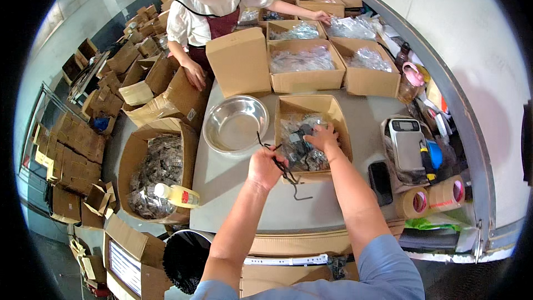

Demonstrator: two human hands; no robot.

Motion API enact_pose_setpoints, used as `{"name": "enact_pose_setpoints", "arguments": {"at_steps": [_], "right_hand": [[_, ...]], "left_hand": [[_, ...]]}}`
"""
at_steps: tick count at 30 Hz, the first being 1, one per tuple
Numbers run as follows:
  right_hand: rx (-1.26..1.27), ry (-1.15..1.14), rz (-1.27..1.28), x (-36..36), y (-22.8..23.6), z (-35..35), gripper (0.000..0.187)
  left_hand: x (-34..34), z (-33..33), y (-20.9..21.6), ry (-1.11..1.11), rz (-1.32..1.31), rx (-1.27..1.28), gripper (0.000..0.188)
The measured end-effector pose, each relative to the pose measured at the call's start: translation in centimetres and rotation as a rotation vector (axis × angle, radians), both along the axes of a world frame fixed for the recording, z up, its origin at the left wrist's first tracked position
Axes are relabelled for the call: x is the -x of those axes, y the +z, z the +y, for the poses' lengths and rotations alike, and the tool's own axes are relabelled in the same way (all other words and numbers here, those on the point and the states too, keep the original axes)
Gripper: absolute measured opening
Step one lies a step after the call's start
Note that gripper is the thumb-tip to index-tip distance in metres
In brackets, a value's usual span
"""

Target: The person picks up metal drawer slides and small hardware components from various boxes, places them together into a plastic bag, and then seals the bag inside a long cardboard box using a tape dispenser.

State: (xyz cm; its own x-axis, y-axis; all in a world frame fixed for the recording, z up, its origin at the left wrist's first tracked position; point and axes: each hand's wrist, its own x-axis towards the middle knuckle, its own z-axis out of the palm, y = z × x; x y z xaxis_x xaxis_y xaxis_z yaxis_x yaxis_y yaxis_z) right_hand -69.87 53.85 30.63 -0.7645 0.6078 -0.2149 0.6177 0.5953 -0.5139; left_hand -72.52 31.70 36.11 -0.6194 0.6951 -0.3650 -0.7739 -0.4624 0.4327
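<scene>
My left hand (265, 168) is closed around several thin black bent rods (292, 180), which look like wire hooks and stick out on both sides of the fist. It is held above the grey table, just left of an open cardboard box (283, 176). Inside that box lie clear plastic packets (312, 158) with dark grey parts. My right hand (323, 136) reaches into the box with its fingers apart, touching a dark grey piece (300, 133) among the packets. A shiny metal bowl (236, 125) stands on the table, beyond my left hand.
A bottle of yellow liquid (176, 195) leans over a carton (189, 161) of packets at left. Right lie a phone (380, 183), a scale (407, 144) and tape rolls (414, 203). Across the table, a person (208, 11) reaches toward boxes of clear bags (302, 59).
</scene>
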Motion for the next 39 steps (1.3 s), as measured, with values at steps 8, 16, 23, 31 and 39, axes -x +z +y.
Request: {"name": "enact_pose_setpoints", "arguments": {"at_steps": [8, 16, 23, 31, 39], "right_hand": [[0.083, -0.063, 0.224, 0.5, -4.8, 3.9, 0.019], [-0.042, 0.004, 0.822, -4.5, 1.0, 0.8, 0.016], [0.526, -0.174, 1.211, -15.3, 6.7, 2.9, 0.024], [0.469, -0.278, 0.584, -40.5, 1.4, -0.8, 0.022], [0.653, -0.138, 0.047, -44.8, -5.7, -6.8, 0.014]], "left_hand": [[2.9, 6.1, -4.4, 0.034, 0.327, 0.399, 0.016], [3.7, 11.3, -9.5, -0.361, 1.086, 1.35, 0.05], [3.6, 10.9, -9.3, -0.393, 0.785, 1.004, 0.04], [2.9, 14.3, -9.4, -0.601, 1.282, 1.425, 0.058], [6.4, 12.4, -12.5, -0.22, 0.93, 1.072, 0.011]]}}
